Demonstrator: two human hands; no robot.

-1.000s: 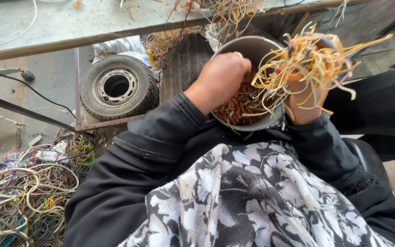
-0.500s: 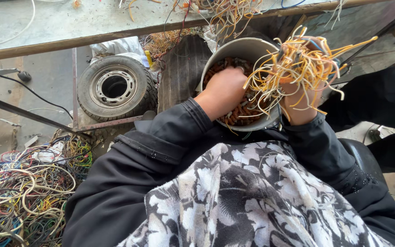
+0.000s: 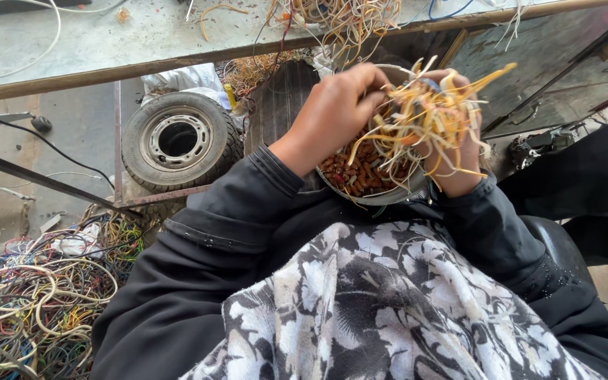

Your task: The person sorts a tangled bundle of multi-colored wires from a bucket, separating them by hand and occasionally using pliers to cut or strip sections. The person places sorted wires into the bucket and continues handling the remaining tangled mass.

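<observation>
My right hand (image 3: 457,151) grips a thick bundle of yellow, orange and white wire strips (image 3: 423,116) above a round metal bowl (image 3: 388,195). The bowl rests in my lap and holds small reddish-brown copper bits (image 3: 360,172). My left hand (image 3: 336,109) reaches across the bowl's left side, its fingers pinching into the left part of the same bundle. Both arms wear black sleeves. A black-and-white flowered cloth (image 3: 388,309) covers my lap below the bowl.
A grey workbench (image 3: 107,42) with loose wires runs across the top. Under it lies a small tyre on its rim (image 3: 181,141). A heap of tangled coloured cables (image 3: 36,295) fills the lower left. Dark metal panels (image 3: 550,70) stand at the right.
My left hand has lifted out of the bowl and moved up to the wire bundle, taking hold of its strands. The bundle has stayed in my right hand.
</observation>
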